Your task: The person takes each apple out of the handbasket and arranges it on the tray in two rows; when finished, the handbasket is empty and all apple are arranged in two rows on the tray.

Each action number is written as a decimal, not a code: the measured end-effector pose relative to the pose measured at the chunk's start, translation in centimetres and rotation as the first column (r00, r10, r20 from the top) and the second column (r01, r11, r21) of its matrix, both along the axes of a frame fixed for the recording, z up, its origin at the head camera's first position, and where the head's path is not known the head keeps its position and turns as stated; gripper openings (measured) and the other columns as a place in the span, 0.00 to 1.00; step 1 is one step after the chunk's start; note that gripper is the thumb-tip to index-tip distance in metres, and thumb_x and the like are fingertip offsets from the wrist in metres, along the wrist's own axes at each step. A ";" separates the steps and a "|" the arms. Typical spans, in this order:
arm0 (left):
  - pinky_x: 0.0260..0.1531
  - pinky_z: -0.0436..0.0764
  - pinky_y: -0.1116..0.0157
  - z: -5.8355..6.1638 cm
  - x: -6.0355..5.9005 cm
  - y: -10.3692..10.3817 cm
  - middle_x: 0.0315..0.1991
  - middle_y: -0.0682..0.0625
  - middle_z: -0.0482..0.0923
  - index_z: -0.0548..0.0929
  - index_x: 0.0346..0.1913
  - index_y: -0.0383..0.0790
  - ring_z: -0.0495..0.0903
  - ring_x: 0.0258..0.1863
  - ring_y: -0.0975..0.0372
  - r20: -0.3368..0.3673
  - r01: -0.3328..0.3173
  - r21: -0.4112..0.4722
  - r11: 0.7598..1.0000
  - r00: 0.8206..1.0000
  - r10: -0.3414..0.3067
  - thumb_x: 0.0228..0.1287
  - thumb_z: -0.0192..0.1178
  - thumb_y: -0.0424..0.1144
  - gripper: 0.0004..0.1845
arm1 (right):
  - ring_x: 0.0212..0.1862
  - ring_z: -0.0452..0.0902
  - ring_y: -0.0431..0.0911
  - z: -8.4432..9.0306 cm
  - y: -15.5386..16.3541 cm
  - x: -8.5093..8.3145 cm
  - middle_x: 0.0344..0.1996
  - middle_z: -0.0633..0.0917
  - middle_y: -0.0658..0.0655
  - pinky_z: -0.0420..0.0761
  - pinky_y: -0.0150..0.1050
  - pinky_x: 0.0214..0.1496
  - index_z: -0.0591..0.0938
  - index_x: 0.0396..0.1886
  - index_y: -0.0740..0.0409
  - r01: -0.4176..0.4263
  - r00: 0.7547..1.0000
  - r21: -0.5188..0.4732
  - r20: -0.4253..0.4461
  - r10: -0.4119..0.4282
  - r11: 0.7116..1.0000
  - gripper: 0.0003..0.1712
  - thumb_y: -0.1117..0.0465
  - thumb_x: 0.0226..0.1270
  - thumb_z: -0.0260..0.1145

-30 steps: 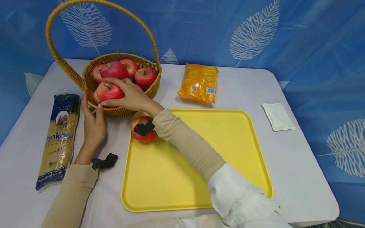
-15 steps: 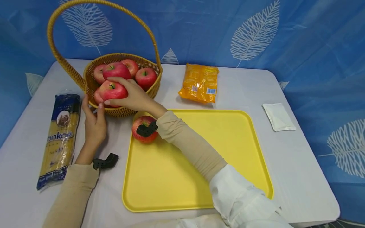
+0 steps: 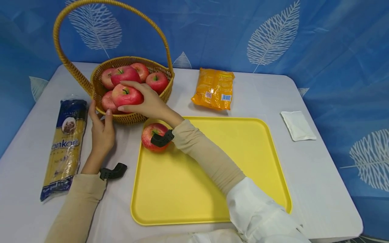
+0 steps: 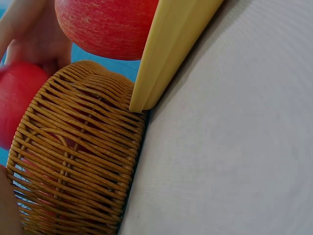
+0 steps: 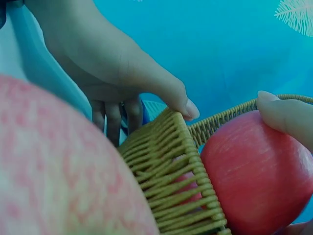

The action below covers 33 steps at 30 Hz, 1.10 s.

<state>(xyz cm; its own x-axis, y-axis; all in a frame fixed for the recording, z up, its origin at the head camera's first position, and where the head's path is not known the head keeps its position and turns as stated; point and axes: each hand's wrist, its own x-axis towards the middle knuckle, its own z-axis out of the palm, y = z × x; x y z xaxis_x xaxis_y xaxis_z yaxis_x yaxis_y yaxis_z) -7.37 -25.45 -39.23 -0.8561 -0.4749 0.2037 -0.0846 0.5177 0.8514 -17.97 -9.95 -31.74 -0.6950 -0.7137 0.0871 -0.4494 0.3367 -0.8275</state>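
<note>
My right hand [image 3: 151, 104] grips a red apple [image 3: 129, 97] from its right side, over the front of the wicker basket [image 3: 129, 118]. Its thumb shows on that apple [image 5: 254, 169] in the right wrist view. Several more apples lie in the basket, among them a dark pink apple [image 3: 126, 75] behind the held one and a paler apple [image 3: 107, 103] at its left. My left hand [image 3: 102, 136] holds the basket's front left rim, thumb on top and fingers down the outside, as the right wrist view shows. Another apple [image 3: 149, 135] sits at the yellow tray's back left corner, under my right wrist.
The yellow tray [image 3: 194, 189] lies in front of the basket. A pack of spaghetti [image 3: 65, 148] is at the left, an orange packet [image 3: 214, 89] behind the tray, a small white sachet [image 3: 298, 125] at the right. The basket's tall handle [image 3: 106, 1] arches above the apples.
My right hand has drawn the apple to the right and slightly up, uncovering more of the paler apple beside it. The left hand stays at the basket's rim.
</note>
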 end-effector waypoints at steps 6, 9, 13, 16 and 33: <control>0.63 0.57 0.47 0.0 0.0 -0.1 0.68 0.38 0.54 0.41 0.70 0.51 0.59 0.65 0.47 -0.001 -0.002 0.000 1.000 1.000 0.002 0.70 0.39 0.50 0.31 | 0.59 0.61 0.35 0.3 0.5 0.0 0.61 0.68 0.45 0.68 0.27 0.57 0.64 0.64 0.39 0.004 1.000 -0.017 -0.014 -0.004 1.000 0.41 0.45 0.49 0.70; 0.63 0.57 0.47 0.0 0.1 -0.2 0.68 0.38 0.54 0.41 0.70 0.51 0.59 0.65 0.47 0.003 -0.005 -0.001 1.000 1.000 0.005 0.70 0.39 0.51 0.31 | 0.60 0.60 0.35 0.5 0.9 0.0 0.62 0.67 0.44 0.67 0.28 0.59 0.64 0.64 0.37 0.019 1.000 -0.016 0.001 -0.019 1.000 0.42 0.44 0.48 0.70; 0.64 0.56 0.47 0.2 0.2 -0.3 0.69 0.40 0.53 0.41 0.70 0.53 0.58 0.66 0.47 0.009 -0.012 -0.001 1.000 1.000 0.012 0.70 0.39 0.51 0.31 | 0.62 0.59 0.35 0.6 1.4 0.0 0.63 0.66 0.44 0.66 0.31 0.61 0.64 0.64 0.36 0.028 0.999 -0.041 0.028 -0.027 0.999 0.41 0.44 0.48 0.70; 0.64 0.56 0.48 0.2 0.3 -0.4 0.69 0.41 0.53 0.40 0.70 0.54 0.58 0.66 0.48 0.009 -0.006 0.005 1.000 1.000 0.006 0.70 0.39 0.52 0.31 | 0.62 0.59 0.36 0.5 1.9 0.1 0.64 0.65 0.45 0.67 0.33 0.61 0.65 0.64 0.37 0.034 0.999 -0.061 0.037 -0.032 0.998 0.41 0.45 0.48 0.70; 0.64 0.57 0.48 -0.1 0.0 0.0 0.69 0.40 0.53 0.41 0.70 0.52 0.58 0.65 0.48 0.002 -0.008 0.029 1.000 1.000 0.008 0.70 0.39 0.51 0.31 | 0.57 0.64 0.38 -0.4 8.0 1.3 0.59 0.69 0.47 0.68 0.37 0.60 0.66 0.62 0.33 0.152 0.988 -0.043 -0.001 -0.152 0.987 0.41 0.43 0.45 0.72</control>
<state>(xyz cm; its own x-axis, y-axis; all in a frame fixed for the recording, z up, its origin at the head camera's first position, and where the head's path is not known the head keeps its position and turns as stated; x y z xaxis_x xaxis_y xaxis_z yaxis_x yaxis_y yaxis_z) -7.38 -25.44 -39.33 -0.8525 -0.4878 0.1878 -0.0906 0.4918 0.8660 -16.64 -1.92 -32.13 -0.7945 -0.5955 0.1188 -0.3996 0.3655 -0.8406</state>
